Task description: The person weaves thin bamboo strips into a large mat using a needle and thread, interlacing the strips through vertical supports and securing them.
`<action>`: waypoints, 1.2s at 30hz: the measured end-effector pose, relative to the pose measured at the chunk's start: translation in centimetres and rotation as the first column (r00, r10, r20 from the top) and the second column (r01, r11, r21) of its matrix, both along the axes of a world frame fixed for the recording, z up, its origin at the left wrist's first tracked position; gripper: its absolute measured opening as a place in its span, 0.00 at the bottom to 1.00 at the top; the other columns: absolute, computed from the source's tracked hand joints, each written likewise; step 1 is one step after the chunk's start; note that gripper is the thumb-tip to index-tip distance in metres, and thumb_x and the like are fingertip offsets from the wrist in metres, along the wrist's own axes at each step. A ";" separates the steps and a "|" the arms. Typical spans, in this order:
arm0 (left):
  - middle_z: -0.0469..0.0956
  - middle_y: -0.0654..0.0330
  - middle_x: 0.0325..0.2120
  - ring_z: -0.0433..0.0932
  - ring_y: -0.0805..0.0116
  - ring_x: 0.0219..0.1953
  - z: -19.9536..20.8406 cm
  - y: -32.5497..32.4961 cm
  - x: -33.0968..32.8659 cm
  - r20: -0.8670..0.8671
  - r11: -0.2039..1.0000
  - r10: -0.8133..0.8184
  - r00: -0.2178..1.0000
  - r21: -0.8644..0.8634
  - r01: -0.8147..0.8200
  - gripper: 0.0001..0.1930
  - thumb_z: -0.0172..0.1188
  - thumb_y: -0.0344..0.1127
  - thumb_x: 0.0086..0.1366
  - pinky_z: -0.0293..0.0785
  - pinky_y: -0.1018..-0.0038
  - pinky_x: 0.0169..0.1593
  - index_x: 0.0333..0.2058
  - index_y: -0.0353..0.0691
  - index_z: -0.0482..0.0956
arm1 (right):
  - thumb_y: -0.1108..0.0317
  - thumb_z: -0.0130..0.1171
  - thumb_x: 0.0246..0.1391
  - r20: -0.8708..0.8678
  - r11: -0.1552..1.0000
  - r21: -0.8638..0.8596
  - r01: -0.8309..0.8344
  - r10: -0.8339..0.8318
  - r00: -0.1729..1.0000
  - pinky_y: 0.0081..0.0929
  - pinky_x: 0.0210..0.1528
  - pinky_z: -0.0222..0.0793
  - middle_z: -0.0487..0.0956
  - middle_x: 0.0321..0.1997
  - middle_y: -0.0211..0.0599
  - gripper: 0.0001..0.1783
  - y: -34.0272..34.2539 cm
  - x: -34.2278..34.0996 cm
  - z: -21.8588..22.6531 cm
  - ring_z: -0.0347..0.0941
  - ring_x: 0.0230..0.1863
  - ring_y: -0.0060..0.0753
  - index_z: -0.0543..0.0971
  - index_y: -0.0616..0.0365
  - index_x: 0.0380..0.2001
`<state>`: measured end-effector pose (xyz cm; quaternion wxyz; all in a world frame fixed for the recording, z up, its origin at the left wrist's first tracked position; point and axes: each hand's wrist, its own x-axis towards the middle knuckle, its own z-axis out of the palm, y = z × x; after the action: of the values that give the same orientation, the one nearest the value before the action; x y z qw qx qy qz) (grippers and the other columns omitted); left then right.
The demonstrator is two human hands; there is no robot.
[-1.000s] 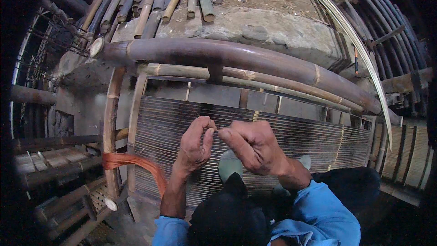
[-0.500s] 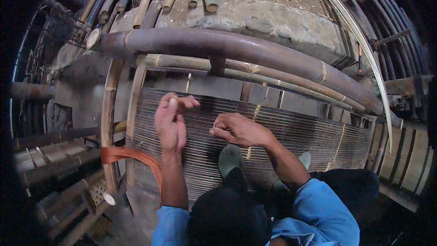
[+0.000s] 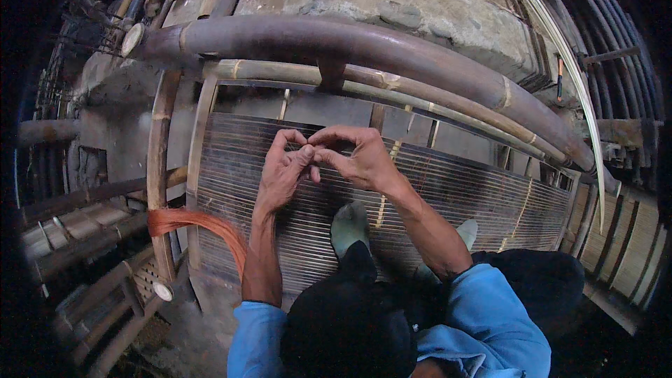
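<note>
Because the grip is so fine, a slip looks the likeliest trouble

Over the middle of the frame, the left hand (image 3: pixel 281 171) and the right hand (image 3: pixel 357 157) meet at the fingertips, thumbs and forefingers drawn nearly together, the other fingers loosely curled. Whether anything lies between them I cannot tell; if something does, it is too thin to see, and a mistimed release by either hand could lose it.

Beneath the hands, the slatted panel (image 3: pixel 448 196) spreads across the centre of the frame. Its narrow slats lie in close rows, so a careless tug might push one out of line or catch a loose end. A pale green shoe (image 3: pixel 350 224) shows against the slats below the hands; whether it bears on them is unclear, but weight there could bend or crack them.

At centre left, an orange fibre bundle (image 3: pixel 203 218) wraps an upright bamboo post (image 3: pixel 159 147) and droops toward the left forearm (image 3: pixel 263 259). That arm, swung outward, could snag strands and tangle them.

Farther up the frame, a thick dark pole (image 3: pixel 336 33) crosses beyond the panel; a long forward reach might knock against it. Pale strips (image 3: pixel 553 28) curve down at upper right, well apart from both hands, and seem unlikely to interfere.
</note>
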<state>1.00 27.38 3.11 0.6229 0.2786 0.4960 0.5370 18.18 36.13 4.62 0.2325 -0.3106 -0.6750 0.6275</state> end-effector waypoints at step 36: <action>0.83 0.55 0.37 0.81 0.72 0.40 -2.3 0.1 0.6 -0.649 0.959 0.281 0.707 0.221 -0.178 0.17 0.65 0.21 0.62 0.77 0.79 0.46 0.50 0.28 0.76 | 0.65 0.67 0.52 0.178 0.977 -0.114 0.181 -0.159 0.971 0.30 0.48 0.75 0.87 0.37 0.42 0.11 0.4 -2.0 -4.4 0.82 0.39 0.32 0.87 0.60 0.36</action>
<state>1.64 27.52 0.81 0.3077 0.4335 0.6788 0.5067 16.16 36.48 0.23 0.2073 -0.4337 -0.6210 0.6192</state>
